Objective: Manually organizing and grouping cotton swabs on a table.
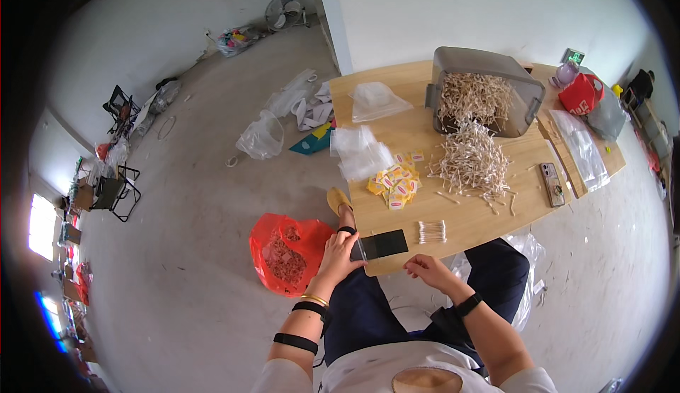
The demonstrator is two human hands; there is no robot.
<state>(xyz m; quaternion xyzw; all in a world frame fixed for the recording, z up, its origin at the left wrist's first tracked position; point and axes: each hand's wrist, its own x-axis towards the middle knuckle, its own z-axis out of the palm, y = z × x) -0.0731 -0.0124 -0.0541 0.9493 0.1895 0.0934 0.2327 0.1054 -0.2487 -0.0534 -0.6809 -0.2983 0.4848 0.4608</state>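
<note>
My left hand (pixel 338 257) is at the table's near left corner, fingers and thumb closed round the left end of a flat black piece (pixel 388 243). A shiny clear strip shows beside the thumb; what exactly the hand grips is unclear. My right hand (pixel 429 271) hovers at the near edge with its fingers curled in; anything between the fingertips is too small to see. Just beyond it lies a neat row of cotton swabs (pixel 432 232). Farther back, a loose heap of cotton swabs (pixel 473 161) spills from a grey plastic bin (pixel 528 99) tipped on its side.
Yellow-and-white paper cards (pixel 397 184) and clear plastic bags (pixel 361 151) lie on the table's left part. A phone (pixel 552 184) rests near the right edge, by a plastic sheet (pixel 581 149). An open red bag (pixel 265 269) with pinkish bits stands on the floor beside my left arm.
</note>
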